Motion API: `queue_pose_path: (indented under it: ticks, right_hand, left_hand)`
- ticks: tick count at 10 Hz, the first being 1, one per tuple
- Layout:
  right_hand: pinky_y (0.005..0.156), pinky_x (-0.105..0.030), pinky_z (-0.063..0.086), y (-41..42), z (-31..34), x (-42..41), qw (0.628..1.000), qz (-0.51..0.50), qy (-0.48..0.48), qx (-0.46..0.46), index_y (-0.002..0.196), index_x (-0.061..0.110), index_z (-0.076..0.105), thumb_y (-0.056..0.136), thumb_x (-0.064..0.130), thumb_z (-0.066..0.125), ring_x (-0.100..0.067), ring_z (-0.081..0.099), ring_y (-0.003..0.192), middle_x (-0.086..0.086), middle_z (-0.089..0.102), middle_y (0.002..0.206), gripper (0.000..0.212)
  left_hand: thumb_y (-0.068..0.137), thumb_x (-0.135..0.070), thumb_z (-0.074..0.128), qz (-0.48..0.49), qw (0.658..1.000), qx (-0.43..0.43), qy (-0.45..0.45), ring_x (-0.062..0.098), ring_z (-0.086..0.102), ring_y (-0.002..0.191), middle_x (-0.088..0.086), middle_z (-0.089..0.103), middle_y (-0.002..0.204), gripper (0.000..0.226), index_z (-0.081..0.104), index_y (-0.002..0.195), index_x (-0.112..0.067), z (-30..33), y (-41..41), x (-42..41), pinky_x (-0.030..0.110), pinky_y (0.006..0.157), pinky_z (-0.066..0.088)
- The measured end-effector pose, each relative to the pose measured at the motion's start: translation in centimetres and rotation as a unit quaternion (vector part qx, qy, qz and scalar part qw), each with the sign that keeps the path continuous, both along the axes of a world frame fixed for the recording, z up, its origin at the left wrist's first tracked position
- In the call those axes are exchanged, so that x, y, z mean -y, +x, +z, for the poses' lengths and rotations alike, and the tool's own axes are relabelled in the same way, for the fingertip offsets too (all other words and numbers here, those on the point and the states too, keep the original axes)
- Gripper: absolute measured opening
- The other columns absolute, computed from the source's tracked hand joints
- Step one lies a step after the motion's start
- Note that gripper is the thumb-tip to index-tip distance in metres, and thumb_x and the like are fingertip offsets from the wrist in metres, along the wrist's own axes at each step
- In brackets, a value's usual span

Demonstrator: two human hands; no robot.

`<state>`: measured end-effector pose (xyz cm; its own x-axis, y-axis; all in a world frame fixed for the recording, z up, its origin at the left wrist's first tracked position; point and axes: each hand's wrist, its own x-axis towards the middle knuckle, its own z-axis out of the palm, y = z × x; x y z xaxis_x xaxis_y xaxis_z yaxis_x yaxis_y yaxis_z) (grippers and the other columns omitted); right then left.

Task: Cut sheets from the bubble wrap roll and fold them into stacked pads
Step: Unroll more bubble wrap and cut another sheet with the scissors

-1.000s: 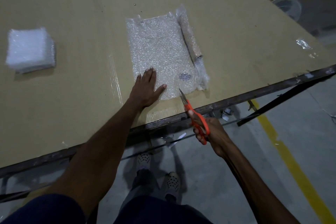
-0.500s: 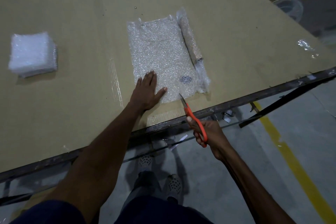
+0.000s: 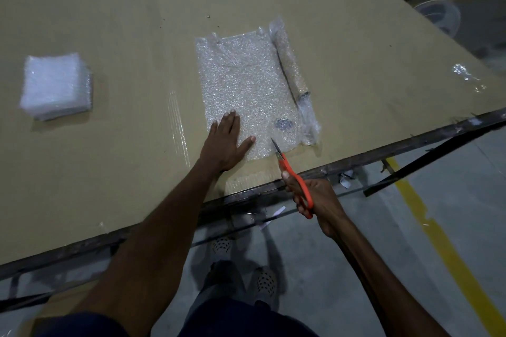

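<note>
On tabletop [image 3: 109,172], left hand [image 3: 226,142] lies flat, fingers straight, pressing bubble wrap sheet [image 3: 246,85]; right hand [image 3: 315,197], fingers clamped on scissors [image 3: 294,175], at 4 o'clock.

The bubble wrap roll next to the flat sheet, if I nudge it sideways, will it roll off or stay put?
The bubble wrap roll is a thin cylinder, so it would probably roll easily. It looks nearly used up, so likely very light. The unrolled sheet, pressed flat by the left hand, should tether it.

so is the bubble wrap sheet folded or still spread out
Spread flat: the bubble wrap sheet lies in one layer on the table, left hand pressing its near corner.
</note>
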<state>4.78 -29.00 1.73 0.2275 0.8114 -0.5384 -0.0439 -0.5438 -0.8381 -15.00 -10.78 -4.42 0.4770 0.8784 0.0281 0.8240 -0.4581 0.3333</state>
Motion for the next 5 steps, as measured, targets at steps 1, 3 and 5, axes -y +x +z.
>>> queue_pose_path:
  ticks: [1, 3, 5]
  right_hand:
    - [0.039, -0.021, 0.033, -0.2, 0.0, 0.0, 1.0, -0.006, 0.001, -0.002, 0.099, -0.022, 0.062, 0.068, 0.059, 0.082, -0.014, 0.043, 0.039, -0.007, 0.053, 0.054, 0.089]
    - [0.037, -0.02, 0.033, -1.0, 0.7, -1.0, 1.0, -0.023, 0.013, -0.009, 0.092, -0.018, 0.066, 0.063, 0.062, 0.081, -0.015, 0.043, 0.038, -0.011, 0.055, 0.059, 0.086]
    - [0.039, -0.022, 0.032, -1.1, 0.6, -1.1, 1.0, -0.015, 0.007, -0.011, 0.05, 0.018, 0.071, 0.071, 0.052, 0.083, -0.014, 0.04, 0.039, -0.01, 0.052, 0.057, 0.042]
  left_hand:
    - [0.102, -0.058, 0.032, 0.002, 1.0, 0.0, -0.001, 0.023, 0.004, 0.154, 0.012, 0.007, 0.166, 0.079, 0.014, 0.157, -0.004, 0.0, 0.0, -0.1, 0.044, 0.123, 0.003]
    - [0.102, -0.059, 0.031, 0.005, 1.0, 0.0, -0.003, 0.023, 0.003, 0.154, 0.012, 0.007, 0.166, 0.08, 0.014, 0.158, -0.004, -0.1, -0.1, -0.1, 0.044, 0.123, 0.004]
    - [0.102, -0.058, 0.032, 0.002, 1.0, -0.004, 0.006, 0.025, 0.005, 0.154, 0.013, 0.008, 0.166, 0.08, 0.015, 0.157, -0.003, -0.1, -0.1, 0.0, 0.046, 0.123, 0.005]
